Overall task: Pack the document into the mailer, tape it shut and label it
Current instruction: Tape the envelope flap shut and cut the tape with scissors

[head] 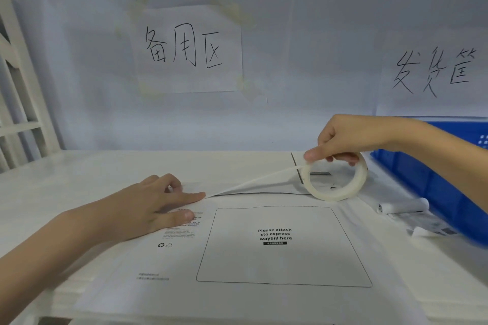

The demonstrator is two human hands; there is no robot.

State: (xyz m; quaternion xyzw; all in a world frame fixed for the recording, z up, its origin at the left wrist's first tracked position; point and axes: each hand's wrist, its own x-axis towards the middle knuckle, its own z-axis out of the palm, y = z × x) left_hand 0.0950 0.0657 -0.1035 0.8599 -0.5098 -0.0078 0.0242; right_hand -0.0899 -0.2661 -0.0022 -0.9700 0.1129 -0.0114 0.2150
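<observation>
Left hand [148, 206] flat, pressing tape end onto mailer [264, 258]; right hand [351, 137] pinching tape roll [335, 179] near worktop's far right edge.

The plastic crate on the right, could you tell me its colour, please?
The plastic crate is blue, seen in the head view.

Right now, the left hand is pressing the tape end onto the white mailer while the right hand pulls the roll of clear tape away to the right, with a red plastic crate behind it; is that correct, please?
Not quite: the plastic crate is blue, not red, as the head view shows. Otherwise yes: the left hand presses the tape end onto the white mailer while the right hand pulls the roll of clear tape away to the right.
</observation>
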